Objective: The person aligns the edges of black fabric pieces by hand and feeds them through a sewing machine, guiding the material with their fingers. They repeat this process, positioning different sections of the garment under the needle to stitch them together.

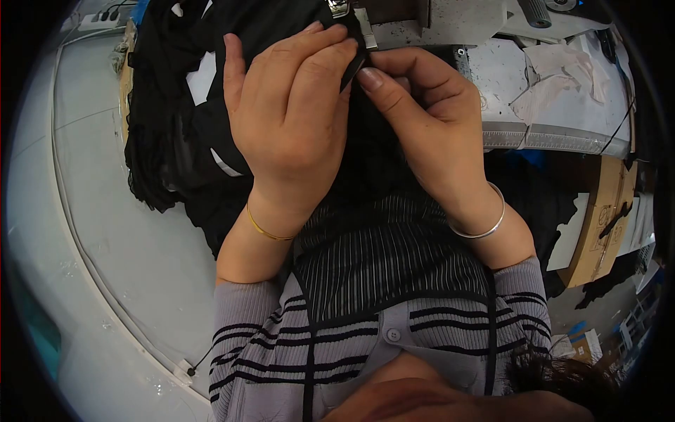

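Black fabric (274, 17) is bunched under and around both hands at the top middle of the view. My left hand (292, 105) is over it, back upward, with the little finger spread out and the other fingers curved onto the fabric's edge; its thumb is mostly hidden beneath. Close beside it, my right hand (436, 105) pinches the fabric's edge between thumb and forefinger. A shiny metal presser foot (339, 8) of what looks like a sewing machine sits just beyond my left fingertips.
Right of the hands is a white work surface (492, 77) with a metal ruler (562, 137) along its front edge and pale scraps (555, 81). A cardboard box (598, 225) stands below it. At upper left is a power strip (102, 20); a cable (60, 155) crosses the pale surface.
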Demonstrator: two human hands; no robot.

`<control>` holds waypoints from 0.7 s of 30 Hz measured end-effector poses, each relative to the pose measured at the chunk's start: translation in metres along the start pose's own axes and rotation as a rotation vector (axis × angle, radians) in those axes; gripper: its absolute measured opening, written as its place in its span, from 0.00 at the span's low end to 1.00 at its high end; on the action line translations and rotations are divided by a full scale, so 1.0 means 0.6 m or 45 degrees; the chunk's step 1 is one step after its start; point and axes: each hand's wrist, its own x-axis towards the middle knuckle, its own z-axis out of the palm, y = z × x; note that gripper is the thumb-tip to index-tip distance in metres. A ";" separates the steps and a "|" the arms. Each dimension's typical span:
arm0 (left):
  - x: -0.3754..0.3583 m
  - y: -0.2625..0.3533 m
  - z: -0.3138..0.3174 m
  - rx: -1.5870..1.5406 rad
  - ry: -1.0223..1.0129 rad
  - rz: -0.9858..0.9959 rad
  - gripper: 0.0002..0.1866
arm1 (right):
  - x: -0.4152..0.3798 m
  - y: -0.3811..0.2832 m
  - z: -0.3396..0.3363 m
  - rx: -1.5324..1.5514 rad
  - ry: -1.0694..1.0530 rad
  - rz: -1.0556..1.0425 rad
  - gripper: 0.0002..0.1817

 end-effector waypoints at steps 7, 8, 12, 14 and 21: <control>-0.003 -0.012 -0.001 -0.071 0.123 -0.041 0.16 | -0.001 0.000 0.004 -0.026 0.028 -0.018 0.06; -0.004 -0.013 -0.004 -0.117 0.152 -0.068 0.16 | -0.001 0.000 0.004 -0.022 0.030 -0.014 0.06; 0.003 -0.005 -0.019 -0.191 0.191 -0.129 0.12 | -0.001 -0.001 0.004 -0.029 0.021 -0.011 0.07; 0.000 0.015 -0.030 -0.547 0.007 -0.576 0.09 | 0.000 0.000 0.004 -0.038 0.026 -0.024 0.07; -0.004 0.012 -0.049 -0.600 -0.213 -0.557 0.09 | 0.001 0.002 0.001 -0.106 0.018 -0.053 0.08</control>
